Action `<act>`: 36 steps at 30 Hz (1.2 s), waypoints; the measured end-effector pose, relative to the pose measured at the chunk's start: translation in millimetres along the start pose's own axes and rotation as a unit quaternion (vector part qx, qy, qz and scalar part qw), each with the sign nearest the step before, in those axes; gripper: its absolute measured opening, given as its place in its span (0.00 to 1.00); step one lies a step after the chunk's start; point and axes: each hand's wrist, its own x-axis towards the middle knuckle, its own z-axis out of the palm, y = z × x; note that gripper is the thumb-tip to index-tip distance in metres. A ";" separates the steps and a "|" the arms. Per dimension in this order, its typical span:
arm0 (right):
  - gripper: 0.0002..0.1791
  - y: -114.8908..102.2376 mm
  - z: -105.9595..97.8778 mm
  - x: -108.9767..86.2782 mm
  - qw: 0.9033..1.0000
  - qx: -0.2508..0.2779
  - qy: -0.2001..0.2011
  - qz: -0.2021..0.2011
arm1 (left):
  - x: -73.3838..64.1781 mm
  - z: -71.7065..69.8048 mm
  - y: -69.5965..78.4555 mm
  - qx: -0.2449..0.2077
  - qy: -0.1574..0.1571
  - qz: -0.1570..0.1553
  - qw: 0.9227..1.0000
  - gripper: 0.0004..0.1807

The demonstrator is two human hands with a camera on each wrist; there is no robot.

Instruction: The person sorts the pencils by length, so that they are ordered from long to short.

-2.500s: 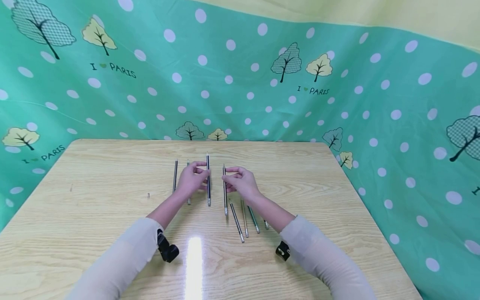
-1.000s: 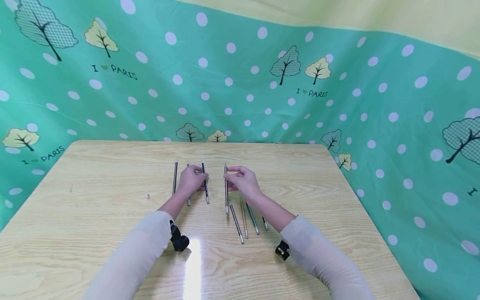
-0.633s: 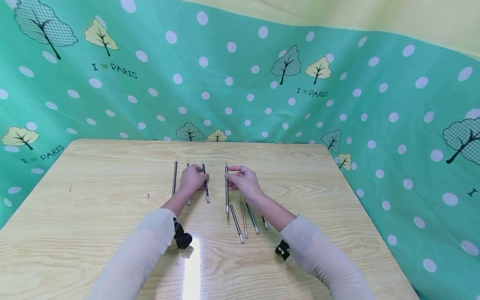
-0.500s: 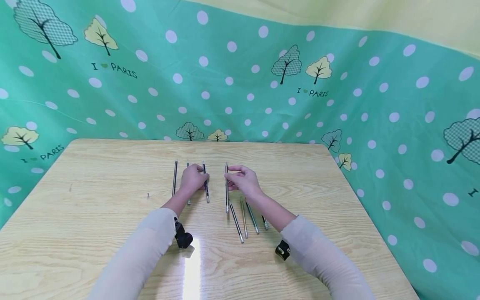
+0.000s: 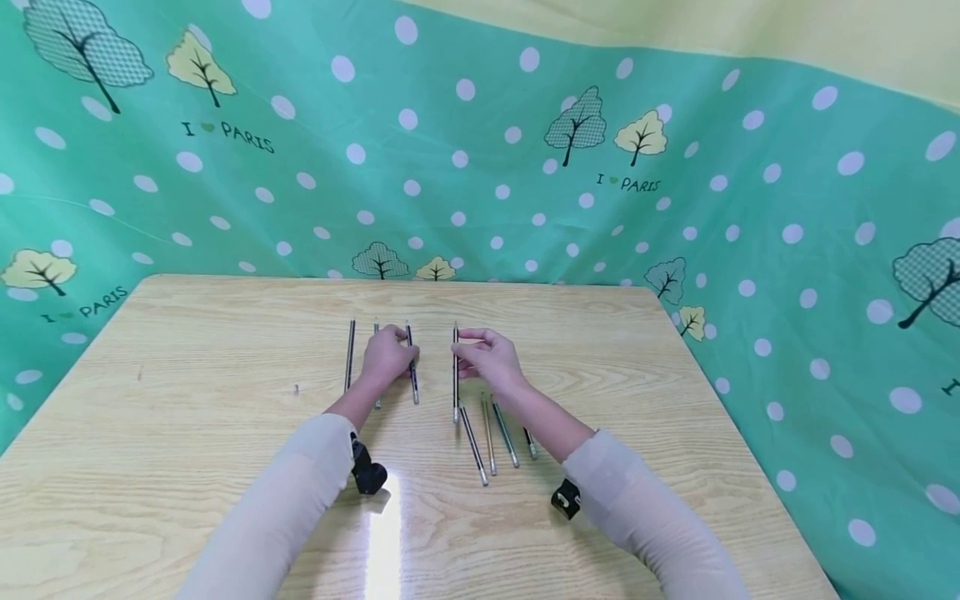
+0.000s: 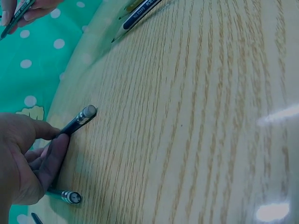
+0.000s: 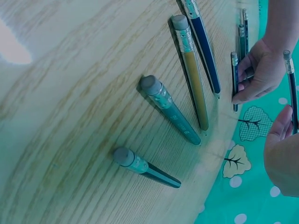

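Left hand (image 5: pixel 386 354) low over tabletop (image 5: pixel 187 375), pinching dark pencil (image 5: pixel 414 386); right hand (image 5: pixel 487 360) raised, pinching black pencil (image 5: pixel 455 387).

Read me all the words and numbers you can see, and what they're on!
"I PARIS", a green heart between, three times whole on the green cloth; plus "I" cut off at the right edge.
Dark pencil, left wrist view: perhaps "No.", the rest blurred.
Pencil in the right hand: too small to read.
Green pencil: too blurred.
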 end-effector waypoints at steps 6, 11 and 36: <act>0.17 -0.9 0.1 0.8 1.000 0.002 0.007 0.002 | -2.5 0.1 0.9 0.006 0.004 0.003 1.000 0.25; 0.17 -1.8 -0.1 1.0 1.000 0.002 0.013 0.000 | -2.1 0.6 -0.3 0.007 0.008 0.007 1.000 0.25; 0.16 -7.5 -3.6 5.3 1.000 -0.017 0.015 -0.004 | -1.8 0.1 -0.9 0.009 0.004 0.011 1.000 0.24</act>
